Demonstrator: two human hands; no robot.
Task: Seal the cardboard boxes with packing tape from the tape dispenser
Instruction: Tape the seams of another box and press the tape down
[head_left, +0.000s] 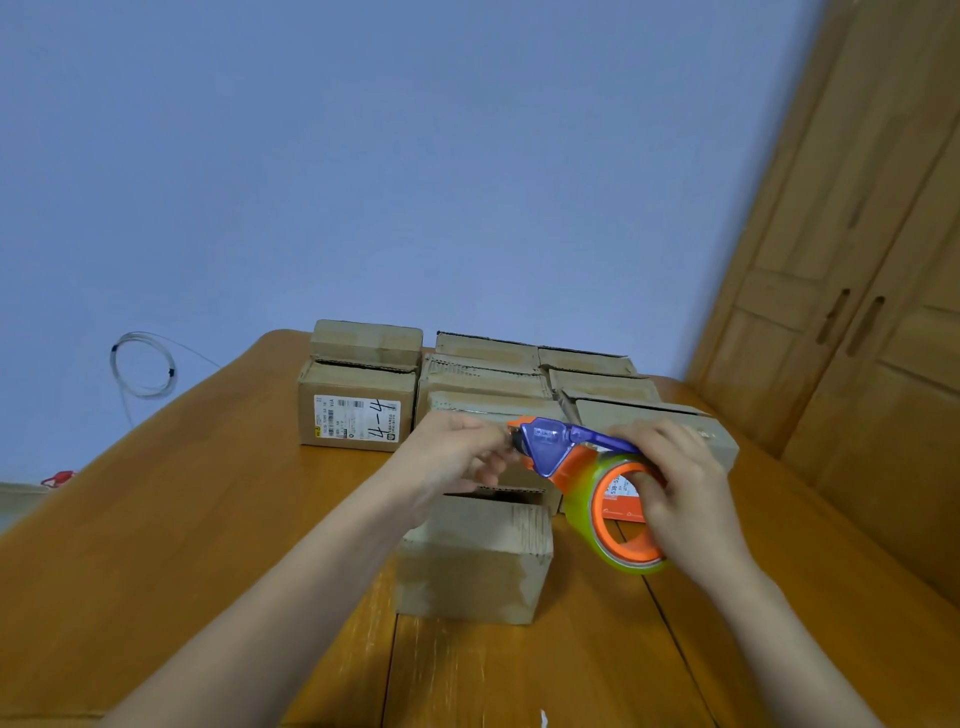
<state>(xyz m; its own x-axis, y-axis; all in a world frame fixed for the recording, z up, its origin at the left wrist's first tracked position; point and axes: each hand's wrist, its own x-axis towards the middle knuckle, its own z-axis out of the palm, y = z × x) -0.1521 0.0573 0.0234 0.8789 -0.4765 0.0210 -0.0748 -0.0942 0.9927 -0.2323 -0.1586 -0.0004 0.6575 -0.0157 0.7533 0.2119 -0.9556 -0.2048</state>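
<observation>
Your hands work above a wooden table (156, 545) that runs under both forearms and out past them, with a blue wall (363, 156) far beyond your fingers and a wooden wardrobe (857, 312) off past your right hand. Just beyond both hands stands a cluster of cardboard boxes (488, 369), packed side by side in rows; out past your left hand, the labelled box (353, 415) shows a white sticker and handwritten marks on the side facing you. Below and between your hands sits the near box (475, 558), apart from the cluster and closest to you, its top partly hidden by your left wrist. Your right hand (685, 483) grips the tape roll (618, 512), a yellow-green roll on an orange core, with fingers curled over its top and the thumb inside the core, holding it tilted above the table to the right of the near box. The dispenser (558, 441), blue over orange, reaches from the roll toward your left hand. Your left hand (457, 452) has its fingers curled at the dispenser's tip; you seem to be pinching the tape end there, but blur hides it, so I cannot tell. A coil of wire (143, 364) hangs on the wall well beyond your left hand, and a small red thing (57, 478) lies far out to that side.
</observation>
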